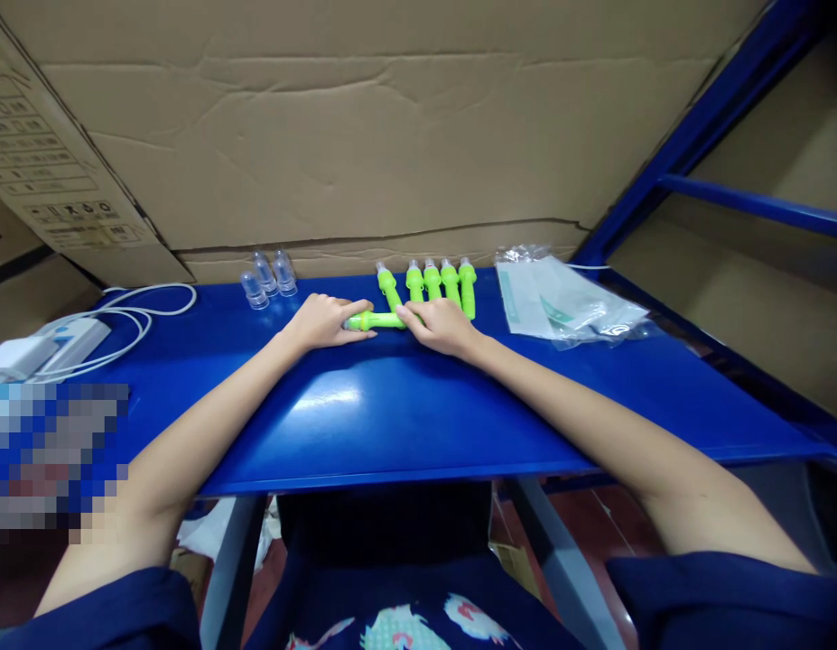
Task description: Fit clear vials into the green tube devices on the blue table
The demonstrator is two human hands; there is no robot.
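Held sideways between both hands is a lime-green plastic stick (pixel 383 320) with a clear tip on its left end. My left hand (pixel 324 320) pinches around the clear-tipped end, and part of that end is hidden by the fingers. Closed on the right end of the stick is my right hand (pixel 440 325), thumb pointing left along it. Behind my right hand lie several matching green sticks (pixel 432 282), clear tips toward the wall. Three clear plastic caps (pixel 274 275) stand to the left of my left hand, near the back edge.
A blue table (pixel 391 406) carries everything, backed by a cardboard wall (pixel 364 153). Clear plastic bags (pixel 567 298) lie at the right. White boxes with a coiled cable (pixel 86 348) sit at the left, above a pixelated patch. A blue frame (pixel 662 171) rises on the right.
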